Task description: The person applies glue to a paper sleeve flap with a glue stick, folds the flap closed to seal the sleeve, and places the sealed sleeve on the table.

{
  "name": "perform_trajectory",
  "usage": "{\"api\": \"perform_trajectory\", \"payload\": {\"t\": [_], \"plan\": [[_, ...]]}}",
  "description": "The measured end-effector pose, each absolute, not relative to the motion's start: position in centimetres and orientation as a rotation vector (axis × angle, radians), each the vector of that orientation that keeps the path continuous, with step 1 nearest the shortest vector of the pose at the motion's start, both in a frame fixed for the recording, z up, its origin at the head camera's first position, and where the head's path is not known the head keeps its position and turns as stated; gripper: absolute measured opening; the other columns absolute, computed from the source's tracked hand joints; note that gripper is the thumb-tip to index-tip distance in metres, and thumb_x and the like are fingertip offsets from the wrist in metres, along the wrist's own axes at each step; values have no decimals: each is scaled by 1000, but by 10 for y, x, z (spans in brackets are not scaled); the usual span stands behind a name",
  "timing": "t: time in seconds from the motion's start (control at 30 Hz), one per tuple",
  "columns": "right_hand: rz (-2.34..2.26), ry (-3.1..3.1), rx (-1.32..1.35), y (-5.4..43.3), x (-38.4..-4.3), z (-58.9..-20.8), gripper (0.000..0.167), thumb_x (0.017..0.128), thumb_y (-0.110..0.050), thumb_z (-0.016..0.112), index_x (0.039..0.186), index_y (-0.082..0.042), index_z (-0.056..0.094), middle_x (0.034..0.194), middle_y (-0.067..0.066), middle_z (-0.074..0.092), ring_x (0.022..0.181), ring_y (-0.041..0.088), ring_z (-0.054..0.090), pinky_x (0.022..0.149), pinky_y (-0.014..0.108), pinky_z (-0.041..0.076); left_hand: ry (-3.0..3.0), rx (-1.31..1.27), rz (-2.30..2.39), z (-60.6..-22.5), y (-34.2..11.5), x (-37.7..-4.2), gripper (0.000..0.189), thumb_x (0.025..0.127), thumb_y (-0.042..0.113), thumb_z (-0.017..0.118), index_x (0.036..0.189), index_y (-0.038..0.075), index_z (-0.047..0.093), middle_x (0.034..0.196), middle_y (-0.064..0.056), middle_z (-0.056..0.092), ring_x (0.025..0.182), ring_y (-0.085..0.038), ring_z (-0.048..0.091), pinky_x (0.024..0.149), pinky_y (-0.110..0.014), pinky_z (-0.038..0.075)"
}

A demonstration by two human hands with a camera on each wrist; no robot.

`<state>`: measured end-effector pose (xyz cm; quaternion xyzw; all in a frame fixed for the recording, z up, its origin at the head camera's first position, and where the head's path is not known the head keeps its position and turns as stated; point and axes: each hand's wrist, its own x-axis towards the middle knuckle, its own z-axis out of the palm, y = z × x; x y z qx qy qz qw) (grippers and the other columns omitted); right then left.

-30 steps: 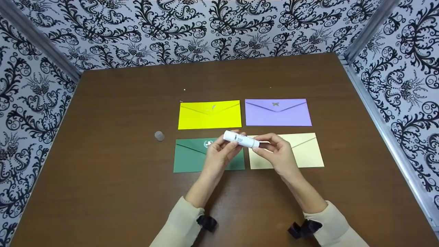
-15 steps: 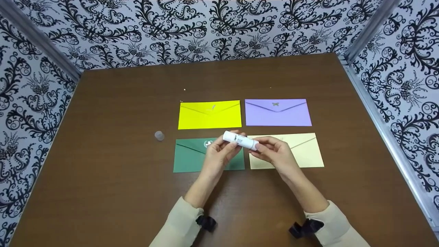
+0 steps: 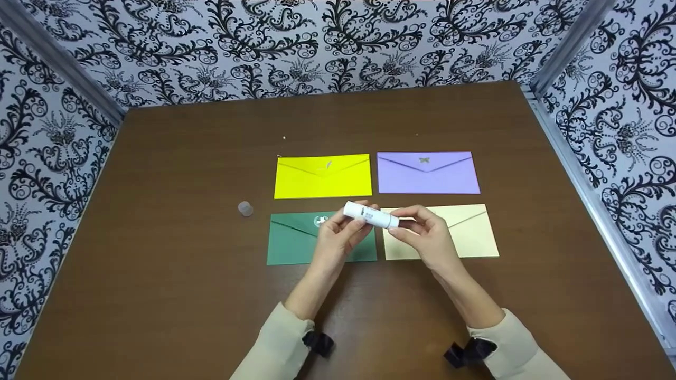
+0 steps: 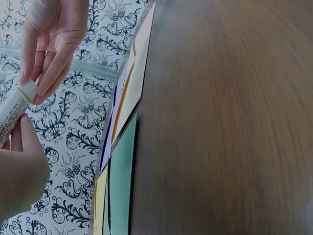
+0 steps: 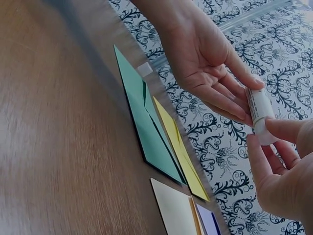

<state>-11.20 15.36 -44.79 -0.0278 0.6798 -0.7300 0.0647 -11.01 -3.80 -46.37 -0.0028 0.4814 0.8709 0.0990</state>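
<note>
A white glue stick (image 3: 364, 214) with small print on its side is held up over the envelopes, lying nearly level. My left hand (image 3: 338, 236) grips its barrel between thumb and fingers. At the right end, the thumb and fingertips of my right hand (image 3: 432, 237) pinch the narrower base (image 5: 264, 134). Below the hands lie a green envelope (image 3: 293, 245) with a white emblem and a cream envelope (image 3: 472, 232), both partly covered in the head view. A small translucent cap (image 3: 245, 209) stands on the table to the left.
Behind the hands lie a yellow envelope (image 3: 322, 184) and a lilac envelope (image 3: 429, 182) with a small butterfly ornament, side by side. Tiny pale specks are on the brown table (image 3: 158, 237). Patterned panels (image 3: 338, 47) border it at the back and sides.
The right fingers rolled round the base of the glue stick half a second ago and are now back in their earlier pose. The left hand and the envelopes have stayed in place.
</note>
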Motion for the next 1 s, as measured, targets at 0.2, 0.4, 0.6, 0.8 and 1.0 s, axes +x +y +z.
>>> {"api": "perform_trajectory", "payload": {"t": [0.2,0.4,0.6,0.8,1.0], "plan": [[-2194,2044,-69,154,-111,-447,32,87,8,69,118,10,60,113,4,67,100,18,68,88,24,60,1428,-27,2566,-462,-39,-111,44,96,8,64,137,-5,54,129,-13,68,120,-20,66,105,-41,49],[-2153,1861,-4,156,-112,-446,34,100,-8,58,129,9,56,111,6,68,98,15,72,91,34,59,1411,-17,2580,-462,-39,-111,45,95,10,65,136,-5,54,130,-14,68,120,-20,66,104,-39,51],[-2114,1788,14,158,-114,-447,35,100,-12,60,127,10,57,106,6,69,92,15,75,88,32,60,1420,15,2573,-465,-39,-110,46,96,11,66,137,-5,54,130,-14,68,120,-19,66,103,-37,52],[-2165,1843,-25,158,-114,-448,33,94,0,65,124,12,59,102,4,72,93,15,75,90,37,59,1413,-14,2575,-464,-39,-110,43,97,8,64,137,-5,54,129,-12,69,119,-19,67,103,-37,52],[-2182,2023,-58,153,-111,-450,33,88,8,69,119,12,62,104,4,72,94,14,72,86,27,61,1429,-25,2563,-464,-38,-110,42,97,7,63,137,-4,54,130,-13,68,120,-19,66,106,-43,48]]}}
